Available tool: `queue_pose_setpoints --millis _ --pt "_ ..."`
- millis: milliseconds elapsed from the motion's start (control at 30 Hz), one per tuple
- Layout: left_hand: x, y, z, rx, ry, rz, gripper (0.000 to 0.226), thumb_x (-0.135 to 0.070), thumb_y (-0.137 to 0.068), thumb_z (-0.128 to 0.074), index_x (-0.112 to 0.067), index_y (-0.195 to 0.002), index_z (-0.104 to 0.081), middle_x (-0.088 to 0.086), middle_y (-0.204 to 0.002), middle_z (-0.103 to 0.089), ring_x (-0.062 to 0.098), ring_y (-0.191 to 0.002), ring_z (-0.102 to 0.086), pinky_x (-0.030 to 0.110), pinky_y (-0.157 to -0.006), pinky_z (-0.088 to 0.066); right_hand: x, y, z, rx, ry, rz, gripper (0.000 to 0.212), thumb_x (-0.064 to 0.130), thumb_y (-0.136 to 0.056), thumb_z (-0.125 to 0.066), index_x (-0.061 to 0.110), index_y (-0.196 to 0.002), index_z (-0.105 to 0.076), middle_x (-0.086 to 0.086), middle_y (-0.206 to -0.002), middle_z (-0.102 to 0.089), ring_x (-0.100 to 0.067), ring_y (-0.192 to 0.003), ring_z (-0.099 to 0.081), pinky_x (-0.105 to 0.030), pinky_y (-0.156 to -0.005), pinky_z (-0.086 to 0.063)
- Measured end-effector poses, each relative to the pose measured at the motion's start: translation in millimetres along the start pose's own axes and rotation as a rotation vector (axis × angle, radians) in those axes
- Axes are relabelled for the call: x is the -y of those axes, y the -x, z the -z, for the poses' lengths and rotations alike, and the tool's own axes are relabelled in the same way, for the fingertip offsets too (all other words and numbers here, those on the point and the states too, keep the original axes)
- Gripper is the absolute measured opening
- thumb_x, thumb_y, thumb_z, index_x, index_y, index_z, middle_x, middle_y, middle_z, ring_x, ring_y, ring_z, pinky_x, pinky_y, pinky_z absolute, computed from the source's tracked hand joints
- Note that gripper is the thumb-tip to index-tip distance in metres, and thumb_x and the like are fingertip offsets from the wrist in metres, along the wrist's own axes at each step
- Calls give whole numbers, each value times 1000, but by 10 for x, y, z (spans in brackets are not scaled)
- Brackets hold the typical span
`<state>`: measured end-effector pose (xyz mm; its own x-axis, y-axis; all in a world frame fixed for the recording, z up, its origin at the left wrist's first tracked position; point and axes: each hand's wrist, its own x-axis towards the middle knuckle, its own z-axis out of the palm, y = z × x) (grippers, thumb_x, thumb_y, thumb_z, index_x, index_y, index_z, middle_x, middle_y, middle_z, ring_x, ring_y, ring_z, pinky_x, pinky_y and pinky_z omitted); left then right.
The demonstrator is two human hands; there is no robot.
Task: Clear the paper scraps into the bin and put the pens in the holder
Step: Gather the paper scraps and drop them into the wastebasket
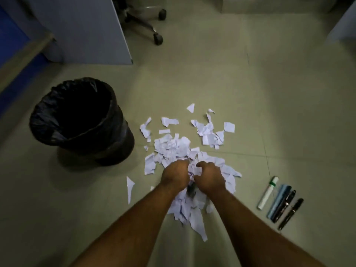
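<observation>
Torn white scraps (174, 149) lie heaped on the floor (269, 112); both hands (174, 175) (210, 177) clench fistfuls, near the bin (81, 122).

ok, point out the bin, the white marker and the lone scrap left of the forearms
bin (113, 120), head view, on the rim's right side
white marker (266, 193), head view, mid-barrel
lone scrap (130, 186), head view, its centre

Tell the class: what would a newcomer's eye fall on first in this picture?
First, the heap of torn paper scraps spread over the middle of the floor, with the left hand and right hand bunched into it. Next, the black-lined bin standing to its left, and the pens lined up at the right.
</observation>
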<state>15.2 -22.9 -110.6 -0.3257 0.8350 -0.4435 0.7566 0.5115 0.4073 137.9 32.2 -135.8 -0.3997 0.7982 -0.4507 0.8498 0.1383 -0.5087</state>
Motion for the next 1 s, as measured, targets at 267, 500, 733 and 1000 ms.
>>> queue_pose_setpoints --millis 267,500,733,1000 --pt "178 -242 -393 70 -370 7 97 -58 -76 -68 -33 -153 -14 11 -160 -14 35 -142 -26 51 -104 -40 -174 -67 -317 -165 335 134 70 54 -78 -65 32 -140 -42 -9 -139 -45 -33 -121 -46 -42 -95 -41" --pt "167 -227 -414 -143 -393 -106 23 -23 -94 -54 -19 -116 -60 9 -114 -63 30 -105 -63 37 -84 -51 -139 -123 -271 -192 229 165 33 28 -86 -61 26 -119 -65 -7 -118 -58 -30 -103 -58 -34 -75 -49" --pt "176 -208 -301 -238 -156 -31 19 -12 -89 -60 -15 -103 -72 10 -104 -72 27 -95 -67 31 -82 -52 -148 -73 -186 -290 -83 121 26 19 -93 -55 22 -112 -72 -8 -109 -71 -30 -100 -64 -31 -82 -47" --pt "75 -142 523 -379 193 69 24 -5 -84 -59 -16 -91 -78 4 -100 -76 25 -92 -69 28 -82 -55 457 8 219 -388 -409 -27 25 24 -93 -56 9 -76 -66 -14 -77 -69 -29 -71 -61 -26 -60 -36"
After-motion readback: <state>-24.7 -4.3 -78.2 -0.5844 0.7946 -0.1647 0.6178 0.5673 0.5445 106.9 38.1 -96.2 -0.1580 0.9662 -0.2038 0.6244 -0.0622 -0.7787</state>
